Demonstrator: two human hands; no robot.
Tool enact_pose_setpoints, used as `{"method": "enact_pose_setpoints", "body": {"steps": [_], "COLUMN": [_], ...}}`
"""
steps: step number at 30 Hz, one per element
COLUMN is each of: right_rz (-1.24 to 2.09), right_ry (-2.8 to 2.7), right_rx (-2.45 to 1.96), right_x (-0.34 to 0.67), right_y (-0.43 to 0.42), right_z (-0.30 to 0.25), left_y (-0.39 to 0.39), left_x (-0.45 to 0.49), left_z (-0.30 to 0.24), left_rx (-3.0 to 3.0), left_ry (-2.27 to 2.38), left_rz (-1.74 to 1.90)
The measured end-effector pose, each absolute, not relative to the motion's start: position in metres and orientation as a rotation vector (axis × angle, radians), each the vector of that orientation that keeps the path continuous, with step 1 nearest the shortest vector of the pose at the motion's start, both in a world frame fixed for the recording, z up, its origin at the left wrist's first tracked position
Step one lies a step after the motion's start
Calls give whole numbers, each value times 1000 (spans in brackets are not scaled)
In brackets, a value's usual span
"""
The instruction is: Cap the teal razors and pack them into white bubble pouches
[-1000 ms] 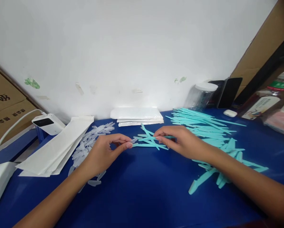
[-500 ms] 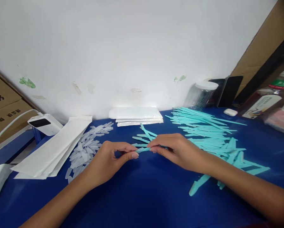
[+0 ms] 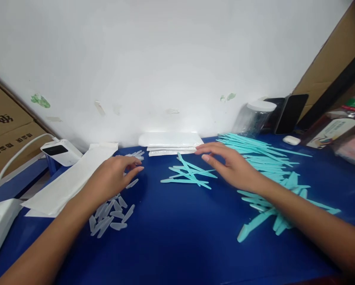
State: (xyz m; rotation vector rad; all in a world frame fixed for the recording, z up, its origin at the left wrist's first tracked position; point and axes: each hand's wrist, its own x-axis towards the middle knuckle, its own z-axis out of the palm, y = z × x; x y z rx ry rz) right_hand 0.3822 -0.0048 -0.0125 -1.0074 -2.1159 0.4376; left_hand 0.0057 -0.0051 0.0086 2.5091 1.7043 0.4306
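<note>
My left hand (image 3: 113,176) hovers over a pile of translucent plastic blade caps (image 3: 106,215), hiding part of it. Its thumb and fingers are slightly apart, and I see nothing held. My right hand (image 3: 227,164) is just right of a small criss-crossed group of teal eyebrow razors (image 3: 189,174). Its thumb and fingers are parted too, with nothing visible between them. A larger heap of teal eyebrow razors (image 3: 266,170) spreads behind and under my right forearm, which covers some of it.
White plastic sleeves (image 3: 73,178) lie at the left, beside a white device (image 3: 61,152) with a cable. More white packets (image 3: 171,141) are stacked against the wall. A lidded clear jar (image 3: 254,118), a phone (image 3: 291,114), an earbud case (image 3: 291,140) and a bottle (image 3: 334,126) stand at the right.
Both hands held an eyebrow razor together at the middle; it is out of them now. My left hand moved left over the caps, and my right hand moved right and farther back.
</note>
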Motion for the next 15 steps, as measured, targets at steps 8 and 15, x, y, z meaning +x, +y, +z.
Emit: {"method": "enact_pose_setpoints", "body": {"steps": [8, 15], "right_rz": [363, 404], "right_ry": [-2259, -2468], "right_rx": [-1235, -1141], "right_x": [396, 376], "right_y": [3, -14], "right_z": [-17, -24], "left_y": [-6, 2], "left_x": [7, -21], "left_z": [12, 17], "left_rx": [2457, 2455], "left_ry": [1640, 1756], "left_rz": [274, 320]}}
